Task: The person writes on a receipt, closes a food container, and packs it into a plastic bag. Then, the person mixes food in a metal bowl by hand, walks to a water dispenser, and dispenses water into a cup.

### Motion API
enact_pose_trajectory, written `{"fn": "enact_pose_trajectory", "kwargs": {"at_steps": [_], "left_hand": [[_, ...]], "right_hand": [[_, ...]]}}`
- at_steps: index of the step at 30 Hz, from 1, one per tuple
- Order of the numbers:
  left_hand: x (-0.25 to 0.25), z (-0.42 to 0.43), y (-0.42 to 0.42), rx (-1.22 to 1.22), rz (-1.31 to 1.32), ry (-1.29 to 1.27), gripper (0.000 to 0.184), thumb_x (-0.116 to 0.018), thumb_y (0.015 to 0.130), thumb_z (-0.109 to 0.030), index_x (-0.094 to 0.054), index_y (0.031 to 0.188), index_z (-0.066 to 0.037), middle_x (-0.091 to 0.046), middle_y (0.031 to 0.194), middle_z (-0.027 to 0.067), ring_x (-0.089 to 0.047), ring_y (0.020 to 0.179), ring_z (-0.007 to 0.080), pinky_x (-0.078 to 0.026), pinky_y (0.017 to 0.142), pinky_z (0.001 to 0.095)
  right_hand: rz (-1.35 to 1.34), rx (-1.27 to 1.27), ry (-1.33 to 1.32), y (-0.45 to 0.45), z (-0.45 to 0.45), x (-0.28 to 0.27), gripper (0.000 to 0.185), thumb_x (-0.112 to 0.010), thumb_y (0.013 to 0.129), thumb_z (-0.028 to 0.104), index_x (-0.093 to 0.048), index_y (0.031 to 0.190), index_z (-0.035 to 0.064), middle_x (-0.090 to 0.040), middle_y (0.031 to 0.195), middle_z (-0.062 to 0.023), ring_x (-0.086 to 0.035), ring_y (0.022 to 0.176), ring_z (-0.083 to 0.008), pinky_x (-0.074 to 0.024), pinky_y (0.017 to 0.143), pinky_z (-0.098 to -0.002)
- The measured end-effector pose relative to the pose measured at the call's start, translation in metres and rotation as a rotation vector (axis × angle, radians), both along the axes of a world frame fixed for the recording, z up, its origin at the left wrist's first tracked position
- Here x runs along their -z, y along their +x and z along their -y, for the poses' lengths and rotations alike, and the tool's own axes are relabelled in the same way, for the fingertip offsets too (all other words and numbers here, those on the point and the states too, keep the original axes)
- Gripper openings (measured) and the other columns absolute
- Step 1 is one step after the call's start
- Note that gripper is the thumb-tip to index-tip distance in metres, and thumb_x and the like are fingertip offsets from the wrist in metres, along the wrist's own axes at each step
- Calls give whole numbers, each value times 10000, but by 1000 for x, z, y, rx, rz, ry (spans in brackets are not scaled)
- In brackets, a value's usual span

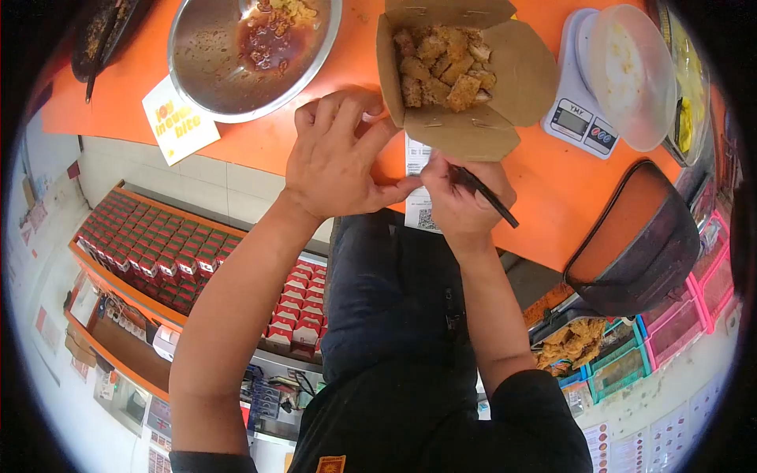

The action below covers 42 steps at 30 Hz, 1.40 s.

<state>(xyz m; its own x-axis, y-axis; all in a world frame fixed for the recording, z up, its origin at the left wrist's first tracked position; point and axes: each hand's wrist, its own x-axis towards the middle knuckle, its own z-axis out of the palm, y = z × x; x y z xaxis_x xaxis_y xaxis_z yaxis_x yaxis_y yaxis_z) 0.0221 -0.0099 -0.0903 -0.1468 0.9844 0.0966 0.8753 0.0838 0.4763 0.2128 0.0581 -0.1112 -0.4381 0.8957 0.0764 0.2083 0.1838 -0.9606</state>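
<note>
1. In the head view, two bare hands are seen over one orange table [544, 201].
2. One black pen [489, 197] is gripped by the right hand [471, 201], and the fingers are closed around it.
3. The left hand [339, 150] is spread with its palm turned down. Nothing is seen to be gripped by it. One white slip of paper [415, 206] is met at its side by the left thumb.
4. The slip is placed between the two hands, at the table's near edge. One square code [426, 218] is printed on its low end. Its top end is covered by one brown paper box [465, 138].
5. The box is opened wide, with four flaps folded out. It is filled with crispy pieces of food [445, 67], too bunched up to be counted.
6. To the left, one metal bowl [201, 59] is seen, with red-brown sauce inside. One card [180, 126] is tucked just beside it.
7. To the right, one white scale [579, 138] is seen, and one see-through tub [631, 79] is rested on it.
</note>
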Motion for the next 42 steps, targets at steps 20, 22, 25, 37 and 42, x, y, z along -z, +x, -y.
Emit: {"fn": "enact_pose_trajectory", "kwargs": {"at_steps": [20,22,25,37,42], "left_hand": [[5,3,0,13,-21,-8,758,-885,665,-649,-733,1242,-181,-560,1263,59,-510,1180,272,-341,929,471],[4,3,0,18,-19,-20,753,-882,669,-651,-734,1239,-183,-562,1265,57,-510,1182,273,-341,935,471],[4,3,0,14,-24,-27,742,-877,676,-653,-735,1237,-187,-564,1266,53,-511,1184,274,-340,945,471],[3,2,1,4,-24,-23,725,-877,680,-638,-737,1233,-189,-567,1261,51,-515,1172,269,-343,938,475],[5,3,2,-1,-17,0,725,-872,683,-644,-740,1229,-187,-573,1262,52,-518,1166,269,-344,924,476]], "right_hand": [[82,42,152,16,3,-4,297,-780,889,-117,-623,1117,-10,-752,1095,-208,-750,976,-207,-619,765,-303],[45,52,189,16,3,0,285,-785,888,-114,-630,1106,-15,-758,1080,-203,-750,937,-195,-619,736,-296],[-8,133,167,10,5,5,258,-813,857,-82,-669,1026,50,-772,957,-135,-685,714,-125,-552,587,-256],[42,147,71,5,0,-8,236,-789,837,-123,-721,1023,5,-769,961,-153,-730,807,-208,-591,700,-300],[99,86,196,9,-1,-5,274,-771,867,-148,-668,1091,-29,-764,1043,-181,-746,900,-203,-612,770,-319]]}}
